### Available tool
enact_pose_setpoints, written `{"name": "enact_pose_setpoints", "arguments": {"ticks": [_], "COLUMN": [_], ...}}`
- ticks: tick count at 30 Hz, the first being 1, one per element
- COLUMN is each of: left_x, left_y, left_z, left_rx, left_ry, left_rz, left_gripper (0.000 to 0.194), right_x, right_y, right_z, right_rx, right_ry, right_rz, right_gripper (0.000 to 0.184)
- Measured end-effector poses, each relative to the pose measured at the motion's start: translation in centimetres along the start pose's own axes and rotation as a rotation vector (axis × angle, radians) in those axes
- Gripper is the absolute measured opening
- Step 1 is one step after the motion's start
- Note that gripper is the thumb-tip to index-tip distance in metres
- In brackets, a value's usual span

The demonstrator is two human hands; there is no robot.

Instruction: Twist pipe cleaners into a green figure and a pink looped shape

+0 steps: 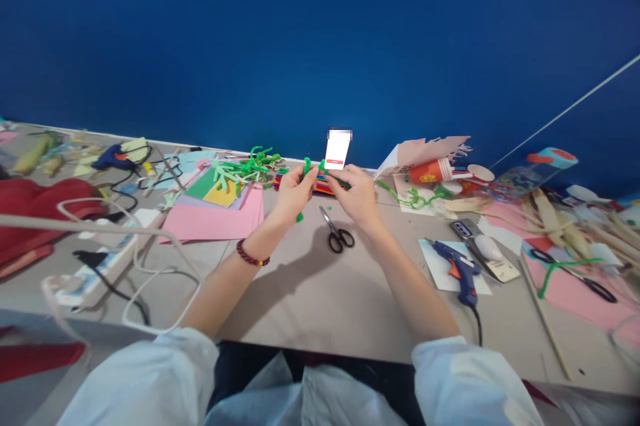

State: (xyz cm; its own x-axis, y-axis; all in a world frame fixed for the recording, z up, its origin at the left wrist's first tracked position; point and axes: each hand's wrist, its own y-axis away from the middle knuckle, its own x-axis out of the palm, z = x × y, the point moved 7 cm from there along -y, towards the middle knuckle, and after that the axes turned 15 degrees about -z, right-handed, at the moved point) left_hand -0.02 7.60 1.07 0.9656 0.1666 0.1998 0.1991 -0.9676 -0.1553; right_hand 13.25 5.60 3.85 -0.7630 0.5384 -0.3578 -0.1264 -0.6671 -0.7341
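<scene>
Both hands are raised over the table in front of the blue wall. My left hand point(294, 195) is closed, pinching a fuzzy green pipe cleaner point(307, 164) whose ends show above and below the fingers. Close beside it, my right hand point(358, 194) pinches green pipe cleaner too; whether it is the same piece I cannot tell. Behind the fingers lies a bundle of coloured pipe cleaners point(325, 189), partly hidden. A phone with a lit screen point(337, 149) stands upright just beyond. Black-handled scissors point(341, 240) lie on the table below the hands.
Left are green pipe-cleaner shapes point(250, 166), pink paper point(215, 218) and a white power strip point(113, 259) with looping cables. Right are a blue glue gun point(459, 269) on paper, a red paper cup point(431, 171), a second phone point(461, 230) and another pair of scissors point(600, 291).
</scene>
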Motion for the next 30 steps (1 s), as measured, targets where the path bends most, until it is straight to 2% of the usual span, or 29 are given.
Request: {"name": "enact_pose_setpoints", "arguments": {"ticks": [6,10,13,18,21,25,27,30], "left_x": [-0.6,-0.7,-0.7,-0.3,0.1,0.9,1.1,1.1], "left_y": [-0.3,0.2,0.8,1.6,1.6,2.0,2.2,2.3], "left_z": [-0.6,-1.9,-2.9,-3.4,-3.2,-3.3,-3.7,-4.1], "left_rx": [0.248,0.389,0.544,0.89,1.028,1.073,1.03,0.935], "left_ry": [-0.169,-0.272,-0.413,-0.647,-0.766,-0.711,-0.608,-0.476], "left_rz": [-0.108,-0.16,-0.18,-0.096,0.036,0.264,0.302,0.28], "left_gripper": [0.024,0.027,0.022,0.017,0.02,0.021,0.019,0.016], "right_x": [-0.3,-0.4,-0.4,-1.0,-1.8,-2.8,-2.9,-2.2], "right_y": [0.4,0.9,1.1,0.6,-0.1,-1.2,-1.6,-1.8], "right_z": [0.8,1.9,2.9,4.1,3.9,2.5,1.6,0.0], "right_rx": [-0.07,-0.145,-0.229,-0.417,-0.477,-0.411,-0.315,-0.079], "right_ry": [0.158,0.225,0.264,0.346,0.363,0.275,0.158,-0.109], "right_rz": [0.008,0.004,-0.001,-0.005,-0.017,0.0,0.034,0.131], "right_gripper": [0.027,0.027,0.028,0.031,0.03,0.025,0.021,0.018]}}
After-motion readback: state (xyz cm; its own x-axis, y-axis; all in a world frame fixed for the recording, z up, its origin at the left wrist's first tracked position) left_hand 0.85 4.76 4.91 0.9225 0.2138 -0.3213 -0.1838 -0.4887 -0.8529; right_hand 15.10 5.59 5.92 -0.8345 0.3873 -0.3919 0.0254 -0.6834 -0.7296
